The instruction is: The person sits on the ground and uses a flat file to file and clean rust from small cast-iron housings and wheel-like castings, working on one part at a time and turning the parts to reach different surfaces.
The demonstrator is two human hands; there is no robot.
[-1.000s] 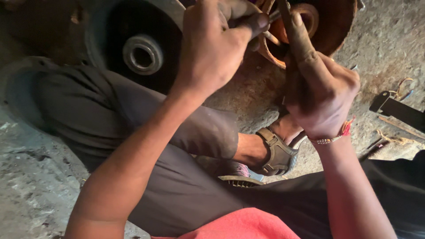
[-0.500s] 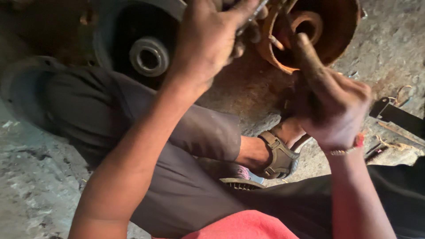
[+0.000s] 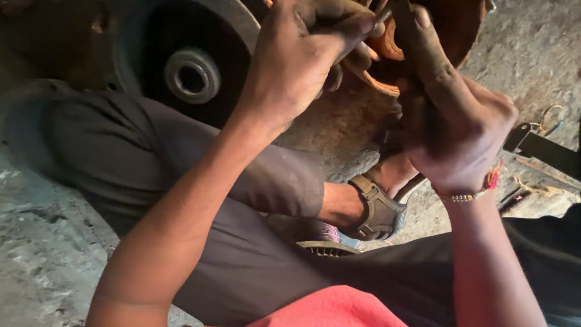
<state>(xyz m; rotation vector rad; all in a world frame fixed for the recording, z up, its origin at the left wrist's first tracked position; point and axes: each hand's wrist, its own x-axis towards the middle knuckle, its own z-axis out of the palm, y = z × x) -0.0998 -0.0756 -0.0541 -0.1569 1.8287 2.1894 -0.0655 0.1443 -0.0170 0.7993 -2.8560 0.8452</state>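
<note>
Rust is covering the round hub (image 3: 451, 27) at the top edge of the view, lying ahead of both hands. The left hand (image 3: 296, 66) is closing around a thin metal tool (image 3: 380, 17) whose long axis is slanting up and right towards the hub's centre. The right hand (image 3: 460, 130) is sitting nearer, pressing an extended finger against the hub's rim; what it is gripping, if anything, I cannot tell. A dark wheel with a grey centre ring (image 3: 192, 75) is lying left, a sandalled foot (image 3: 375, 209) below
</note>
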